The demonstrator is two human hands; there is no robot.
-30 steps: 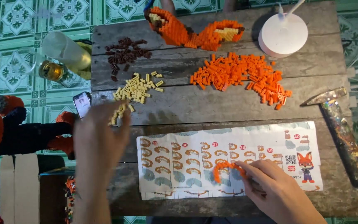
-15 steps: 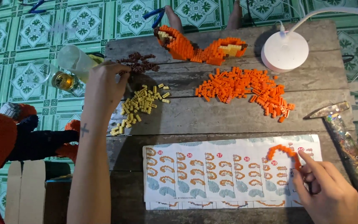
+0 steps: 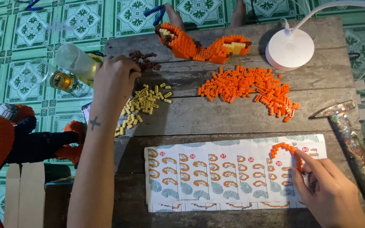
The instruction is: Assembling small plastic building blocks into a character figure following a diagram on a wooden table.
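My left hand (image 3: 114,80) reaches to the far left of the wooden table (image 3: 233,114), fingers curled at the small pile of dark brown bricks (image 3: 146,61), just above the heap of pale yellow bricks (image 3: 142,107). Whether it grips a brick is hidden. My right hand (image 3: 326,190) rests at the right end of the printed instruction sheet (image 3: 216,173), fingers pinching a curved arc of joined orange bricks (image 3: 286,151) that lies on the sheet.
A loose pile of orange bricks (image 3: 250,88) lies mid-table, a half-built orange brick model (image 3: 201,44) behind it. A white lamp base (image 3: 289,49) stands at the back right, a hammer (image 3: 351,143) on the right edge. Glass and bottle (image 3: 70,69) sit left; a red-and-black figure (image 3: 17,139) is nearby.
My left hand moved from the table's front up past the yellow bricks to the brown pile. My right hand slid the orange arc rightwards along the sheet.
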